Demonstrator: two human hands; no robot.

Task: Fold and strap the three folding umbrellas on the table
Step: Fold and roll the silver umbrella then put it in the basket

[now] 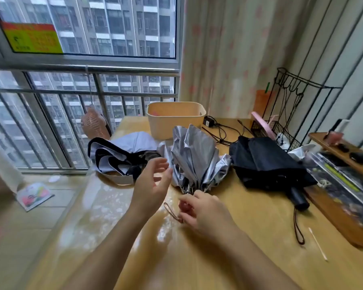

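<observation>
Lying centre on the worktop (249, 227): silver umbrella (197, 155), canopy loose, handle end nearest. Right hand (203, 212) — grip curled round that handle end, wrist strap (171, 212) dangling to its left. Left hand (150, 185) — grip wide, fingers spread, just beside the canopy. Pale umbrella (122, 151) at left, black umbrella (266, 162) at right, both canopies loose too.

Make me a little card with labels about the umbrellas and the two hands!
left: white umbrella, canopy loose
middle: silver umbrella, canopy loose
right: black umbrella, canopy loose
right hand: holds the silver umbrella's handle end
left hand: open, beside the silver canopy
behind: beige basket
</observation>
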